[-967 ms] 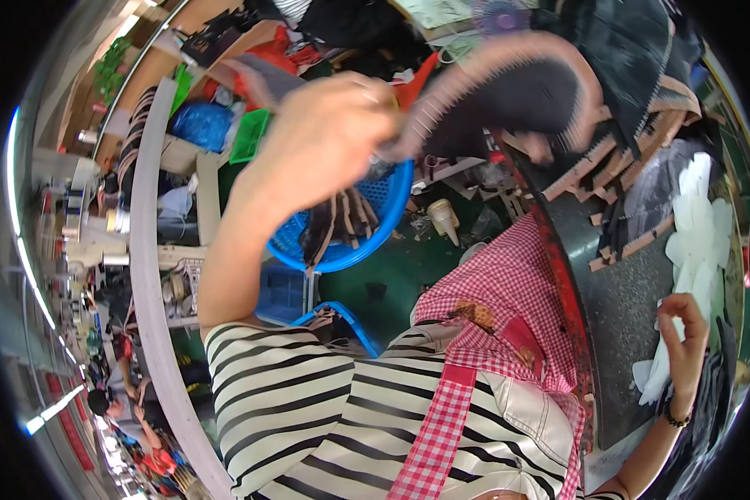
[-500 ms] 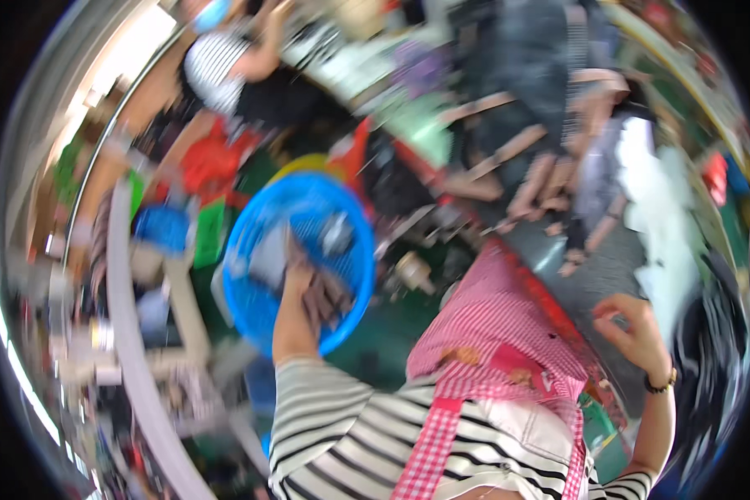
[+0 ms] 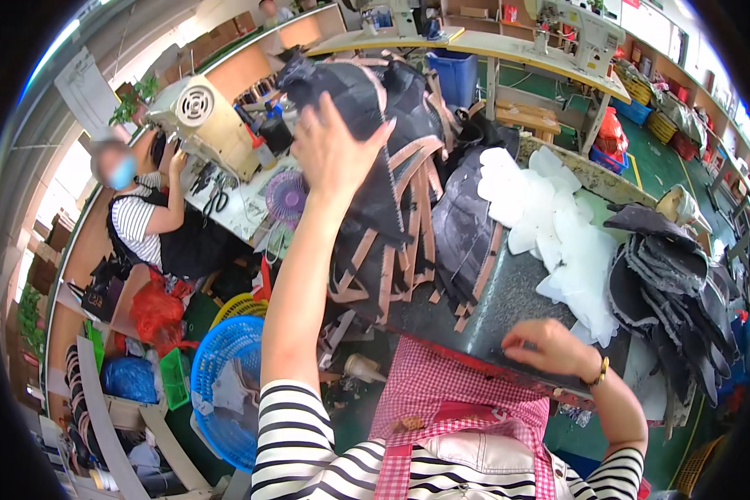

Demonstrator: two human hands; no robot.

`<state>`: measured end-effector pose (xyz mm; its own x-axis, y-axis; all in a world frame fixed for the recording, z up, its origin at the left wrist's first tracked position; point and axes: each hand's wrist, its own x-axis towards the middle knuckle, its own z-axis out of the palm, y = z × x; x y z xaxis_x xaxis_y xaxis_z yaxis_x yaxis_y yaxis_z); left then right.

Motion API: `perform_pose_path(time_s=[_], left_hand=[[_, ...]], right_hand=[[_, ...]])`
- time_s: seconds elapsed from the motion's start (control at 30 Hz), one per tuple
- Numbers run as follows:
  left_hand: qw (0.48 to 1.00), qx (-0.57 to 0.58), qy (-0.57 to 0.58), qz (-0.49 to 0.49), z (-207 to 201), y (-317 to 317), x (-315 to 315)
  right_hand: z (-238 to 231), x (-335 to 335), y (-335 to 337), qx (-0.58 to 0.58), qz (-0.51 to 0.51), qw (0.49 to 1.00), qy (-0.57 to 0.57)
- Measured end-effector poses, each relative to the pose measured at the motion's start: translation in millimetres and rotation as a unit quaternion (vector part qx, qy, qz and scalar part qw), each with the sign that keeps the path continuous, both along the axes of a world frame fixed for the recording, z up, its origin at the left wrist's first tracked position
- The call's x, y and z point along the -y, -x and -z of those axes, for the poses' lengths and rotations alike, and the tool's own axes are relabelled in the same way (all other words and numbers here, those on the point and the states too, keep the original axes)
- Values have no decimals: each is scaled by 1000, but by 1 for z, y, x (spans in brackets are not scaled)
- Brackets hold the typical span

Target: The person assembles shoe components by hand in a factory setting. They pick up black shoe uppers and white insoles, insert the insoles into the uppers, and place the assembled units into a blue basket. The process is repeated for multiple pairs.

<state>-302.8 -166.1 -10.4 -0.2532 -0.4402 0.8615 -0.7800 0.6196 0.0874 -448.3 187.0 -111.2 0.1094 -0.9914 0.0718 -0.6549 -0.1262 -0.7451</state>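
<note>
My left hand (image 3: 337, 150) is stretched out over a pile of dark cut pieces edged with tan strips (image 3: 383, 183). Its fingers are spread, and whether the palm presses on the pile is hidden. Low over the dark worktable (image 3: 429, 321), close to its front edge, my right hand (image 3: 548, 347) is loosely bent with a gap between thumb and fingers, and nothing shows in it. A separate dark piece with a tan edge (image 3: 462, 225) lies to the right of the pile. White flat pieces (image 3: 550, 225) spread beyond my right hand.
A stack of dark fuzzy-edged pieces (image 3: 667, 292) hangs over the table's right side. At my left stands a blue plastic basket (image 3: 204, 367) with light grey pieces inside. A co-worker (image 3: 146, 208) sits at a cream sewing machine (image 3: 196, 121); a purple fan (image 3: 285, 198) stands nearby.
My left hand has come out of the blue basket and reached up over the dark pile. The view has turned, and my right hand is now above the table's front edge.
</note>
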Motion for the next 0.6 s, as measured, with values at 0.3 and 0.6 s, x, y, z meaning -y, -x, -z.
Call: perform_pose_path(time_s=[0.3, 0.6], left_hand=[[989, 60, -132, 27, -12, 30, 54], [945, -14, 58, 322, -120, -4, -107]], right_hand=[[24, -131, 37, 68, 245, 963, -93], [40, -120, 93, 189, 310, 931, -37]])
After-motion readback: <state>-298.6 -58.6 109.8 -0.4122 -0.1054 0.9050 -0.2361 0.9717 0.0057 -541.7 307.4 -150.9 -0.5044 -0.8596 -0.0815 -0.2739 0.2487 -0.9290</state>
